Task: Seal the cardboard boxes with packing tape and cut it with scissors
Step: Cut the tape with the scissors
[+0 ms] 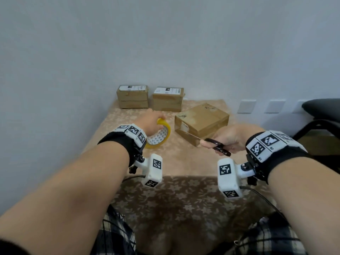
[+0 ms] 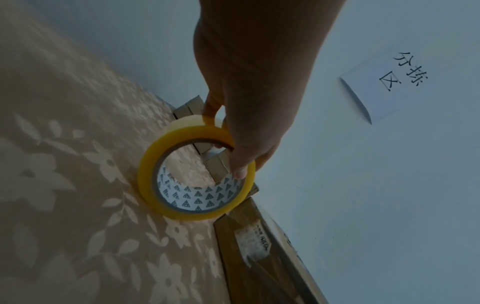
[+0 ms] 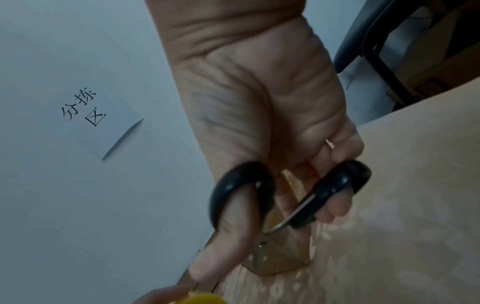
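While left hand (image 1: 152,119) grips tape roll (image 1: 159,135), right hand (image 1: 233,137) holds scissors (image 1: 217,145).

On a floral-patterned tablecloth (image 1: 184,162), the left hand (image 1: 151,122) grips a yellow tape roll (image 1: 160,134) standing on edge, while the right hand (image 1: 233,138) holds black-handled scissors (image 1: 215,144) — blades pointing toward the nearest cardboard box (image 1: 201,122). Two more boxes — one (image 1: 132,96) beside the other (image 1: 167,99) — sit against the wall (image 1: 165,43). A dark chair (image 1: 322,115) stands at right.

Black wristbands (image 1: 119,142), white coded marker blocks (image 1: 153,169), cables, plaid trousers (image 1: 117,234)
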The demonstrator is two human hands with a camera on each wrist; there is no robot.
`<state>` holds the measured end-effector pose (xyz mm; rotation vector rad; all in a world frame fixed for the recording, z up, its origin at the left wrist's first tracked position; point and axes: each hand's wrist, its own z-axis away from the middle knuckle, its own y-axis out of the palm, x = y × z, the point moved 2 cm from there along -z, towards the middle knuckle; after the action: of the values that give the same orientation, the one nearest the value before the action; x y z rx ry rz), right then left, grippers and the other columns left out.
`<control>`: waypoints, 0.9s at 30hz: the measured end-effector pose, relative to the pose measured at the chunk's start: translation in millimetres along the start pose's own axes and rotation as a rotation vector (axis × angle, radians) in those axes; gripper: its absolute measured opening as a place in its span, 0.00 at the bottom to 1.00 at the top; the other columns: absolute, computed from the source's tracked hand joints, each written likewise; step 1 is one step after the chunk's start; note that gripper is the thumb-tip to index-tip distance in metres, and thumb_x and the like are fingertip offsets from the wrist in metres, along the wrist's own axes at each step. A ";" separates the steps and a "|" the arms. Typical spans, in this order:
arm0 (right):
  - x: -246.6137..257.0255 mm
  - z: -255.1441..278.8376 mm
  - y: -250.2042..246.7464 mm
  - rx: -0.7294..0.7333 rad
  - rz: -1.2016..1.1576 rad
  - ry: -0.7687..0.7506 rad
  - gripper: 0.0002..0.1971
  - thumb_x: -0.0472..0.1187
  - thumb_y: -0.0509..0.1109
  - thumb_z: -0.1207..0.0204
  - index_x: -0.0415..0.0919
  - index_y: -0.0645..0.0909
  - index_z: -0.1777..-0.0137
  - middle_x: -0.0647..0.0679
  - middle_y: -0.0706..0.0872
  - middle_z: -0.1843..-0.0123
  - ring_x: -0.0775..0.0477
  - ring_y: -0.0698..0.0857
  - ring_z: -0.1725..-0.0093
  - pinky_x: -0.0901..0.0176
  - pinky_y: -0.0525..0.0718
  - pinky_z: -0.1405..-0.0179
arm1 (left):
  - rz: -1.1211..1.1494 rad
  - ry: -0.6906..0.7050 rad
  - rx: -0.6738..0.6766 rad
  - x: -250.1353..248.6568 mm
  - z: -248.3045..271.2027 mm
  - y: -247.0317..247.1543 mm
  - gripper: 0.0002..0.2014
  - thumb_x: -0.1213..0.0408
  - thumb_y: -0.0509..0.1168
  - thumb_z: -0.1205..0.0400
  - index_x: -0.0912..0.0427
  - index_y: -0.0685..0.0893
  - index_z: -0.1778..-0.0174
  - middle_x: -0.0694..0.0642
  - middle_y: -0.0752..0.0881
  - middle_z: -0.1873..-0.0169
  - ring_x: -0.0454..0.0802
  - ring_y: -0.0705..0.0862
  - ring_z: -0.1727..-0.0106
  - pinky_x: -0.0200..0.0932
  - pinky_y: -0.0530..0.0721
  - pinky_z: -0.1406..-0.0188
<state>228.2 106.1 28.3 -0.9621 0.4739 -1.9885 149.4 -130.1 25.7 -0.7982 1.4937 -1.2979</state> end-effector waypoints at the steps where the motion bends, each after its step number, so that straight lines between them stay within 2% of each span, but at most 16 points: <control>1: 1.6 0.0 1.5 0.020 -0.050 0.007 0.61 0.78 0.75 0.67 0.30 0.81 0.39 0.47 0.80 0.72 0.48 0.73 0.68 0.55 0.68 0.62 | 0.004 -0.002 0.010 0.4 -1.0 -0.2 0.21 0.56 0.64 0.17 0.51 0.74 0.28 0.62 0.72 0.31 0.60 0.73 0.31 0.53 0.71 0.31; 3: 9.1 -0.2 7.1 0.055 -0.158 0.012 0.48 0.76 0.73 0.61 0.40 0.80 0.47 0.49 0.79 0.69 0.51 0.76 0.64 0.59 0.68 0.64 | 0.008 0.005 0.023 2.3 -4.2 0.5 0.20 0.55 0.64 0.18 0.51 0.75 0.29 0.60 0.72 0.30 0.59 0.73 0.31 0.52 0.72 0.31; 5: 16.8 -4.5 11.8 0.083 -0.211 0.007 0.39 0.75 0.72 0.57 0.45 0.79 0.54 0.49 0.77 0.65 0.52 0.77 0.60 0.61 0.67 0.62 | 0.019 0.022 0.028 3.8 -7.5 0.6 0.19 0.56 0.64 0.18 0.52 0.76 0.31 0.59 0.73 0.30 0.57 0.75 0.32 0.50 0.74 0.34; 7: 22.8 -12.8 13.8 0.039 -0.217 0.015 0.34 0.73 0.71 0.49 0.43 0.78 0.56 0.46 0.82 0.60 0.49 0.81 0.54 0.59 0.68 0.58 | 0.031 0.031 0.037 3.7 -11.6 -0.4 0.17 0.59 0.64 0.19 0.54 0.77 0.34 0.59 0.77 0.34 0.55 0.78 0.38 0.47 0.77 0.44; 9: 27.3 -21.3 14.8 0.006 -0.247 0.025 0.30 0.69 0.69 0.36 0.40 0.78 0.52 0.42 0.86 0.55 0.47 0.83 0.51 0.59 0.69 0.58 | 0.031 0.030 0.040 0.8 -15.9 -2.0 0.13 0.59 0.62 0.19 0.55 0.77 0.40 0.59 0.81 0.42 0.54 0.79 0.49 0.44 0.75 0.56; 12: 35.0 -27.7 15.5 0.004 -0.265 0.049 0.29 0.68 0.66 0.30 0.40 0.78 0.50 0.41 0.89 0.50 0.49 0.80 0.54 0.60 0.67 0.59 | 0.011 0.030 0.022 -6.8 -24.0 -3.9 0.10 0.54 0.60 0.17 0.57 0.74 0.50 0.55 0.81 0.54 0.52 0.77 0.55 0.43 0.70 0.64; 14: 39.5 -30.1 15.3 0.010 -0.227 0.067 0.30 0.70 0.64 0.30 0.40 0.79 0.51 0.41 0.89 0.48 0.52 0.73 0.62 0.62 0.63 0.67 | -0.004 0.018 0.001 -10.9 -29.8 -3.8 0.11 0.53 0.59 0.16 0.59 0.73 0.53 0.54 0.79 0.58 0.52 0.76 0.57 0.42 0.70 0.64; 16: 41.8 -33.6 13.0 0.002 -0.211 0.074 0.31 0.69 0.63 0.29 0.38 0.79 0.47 0.42 0.89 0.49 0.55 0.65 0.69 0.64 0.61 0.69 | -0.007 -0.016 -0.006 -14.4 -36.2 -4.1 0.11 0.55 0.61 0.17 0.60 0.74 0.55 0.54 0.78 0.60 0.52 0.76 0.58 0.42 0.72 0.63; 18: 42.7 -36.3 11.9 0.007 -0.208 0.068 0.35 0.68 0.63 0.27 0.35 0.80 0.39 0.44 0.89 0.52 0.55 0.68 0.65 0.64 0.63 0.68 | 0.041 -0.078 0.014 -16.5 -40.9 -3.8 0.10 0.58 0.63 0.19 0.61 0.76 0.59 0.53 0.77 0.66 0.52 0.77 0.61 0.40 0.72 0.69; 21: 43.0 -38.8 10.0 0.005 -0.206 0.036 0.35 0.66 0.63 0.26 0.35 0.79 0.35 0.46 0.87 0.54 0.52 0.72 0.50 0.64 0.65 0.65 | 0.096 -0.159 0.066 -16.4 -50.4 -4.4 0.11 0.58 0.66 0.20 0.63 0.78 0.62 0.54 0.77 0.67 0.53 0.78 0.61 0.38 0.71 0.74; 22: 42.9 -39.6 8.8 0.001 -0.204 0.025 0.34 0.66 0.63 0.25 0.35 0.79 0.35 0.47 0.87 0.55 0.53 0.73 0.52 0.64 0.66 0.65 | 0.107 -0.181 0.093 -16.1 -51.5 -5.5 0.12 0.58 0.67 0.20 0.63 0.79 0.62 0.55 0.78 0.66 0.53 0.79 0.60 0.39 0.71 0.73; 24: 42.4 -40.4 7.2 -0.011 -0.194 0.006 0.30 0.64 0.62 0.23 0.37 0.80 0.39 0.48 0.85 0.58 0.56 0.75 0.62 0.66 0.67 0.66 | 0.136 -0.213 0.152 -14.7 -53.0 -6.0 0.14 0.56 0.69 0.21 0.67 0.83 0.53 0.59 0.83 0.60 0.56 0.81 0.58 0.41 0.73 0.68; 25: 42.1 -40.5 6.9 -0.015 -0.190 -0.002 0.28 0.65 0.61 0.23 0.39 0.80 0.43 0.48 0.83 0.60 0.56 0.74 0.65 0.65 0.67 0.67 | 0.140 -0.223 0.183 -13.5 -52.8 -5.5 0.18 0.55 0.69 0.21 0.68 0.84 0.47 0.61 0.84 0.59 0.57 0.83 0.57 0.43 0.74 0.66; 27: 40.7 -41.1 7.3 -0.009 -0.177 -0.013 0.26 0.66 0.61 0.24 0.42 0.79 0.48 0.49 0.80 0.63 0.56 0.72 0.67 0.64 0.64 0.68 | 0.164 -0.239 0.266 -12.2 -50.7 -3.0 0.16 0.54 0.64 0.18 0.65 0.84 0.46 0.59 0.84 0.61 0.57 0.85 0.59 0.45 0.81 0.63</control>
<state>186.5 67.2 16.1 -1.0535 0.4026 -2.1375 105.2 -102.5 29.9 -0.6187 1.1445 -1.2011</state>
